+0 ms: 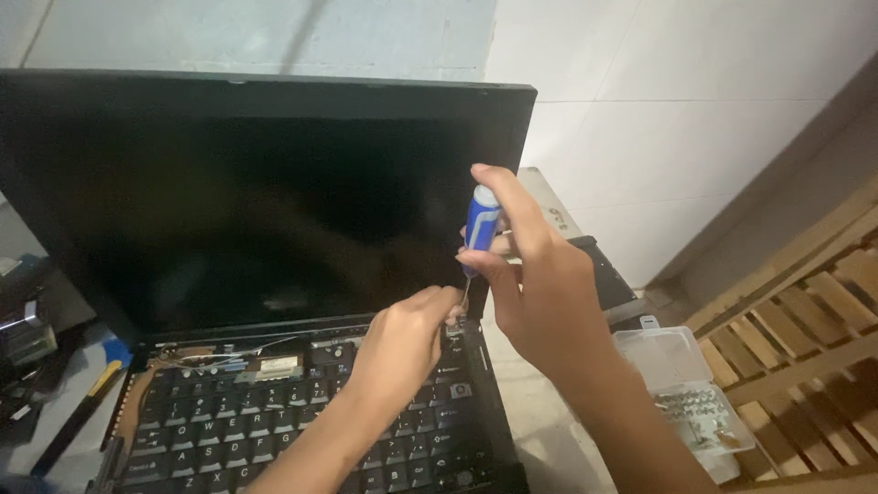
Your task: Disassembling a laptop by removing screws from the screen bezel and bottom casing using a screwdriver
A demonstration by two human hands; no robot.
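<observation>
Head view, looking down on an open black laptop (247, 229) with dark screen upright and keyboard (302, 430) at near centre. Strip above the keyboard opened up, thin wires and a small board showing at left of centre.

Right hand (540, 293): raised just right of the laptop's far right corner, near the hinge. Fingers closed around a small screwdriver with blue handle (481, 224), index fingertip resting on the handle's pale cap, thumb and remaining fingers pinching the grip. Screwdriver upright, thin shaft pointing down to the laptop's upper right corner beside the keyboard; tip contact hidden behind the left hand, cannot tell.

Left hand (402, 343): forearm crossing the keyboard from near centre, hand over the far right keys. Fingers drawn narrow, pinched together close beside the screwdriver shaft; whether holding the shaft, a screw or nothing, cannot tell.

Surroundings: clear plastic bit case (686, 393), lid open, lying right of the laptop on the pale work surface, rows of small metal bits inside. Wooden slatted frame (805, 320) at far right. Pale tiled wall (695, 110) behind. Dark flat object partly hidden behind the right hand. At left edge, a yellow-handled tool (102, 377) and assorted dark clutter, too blurred to identify.
</observation>
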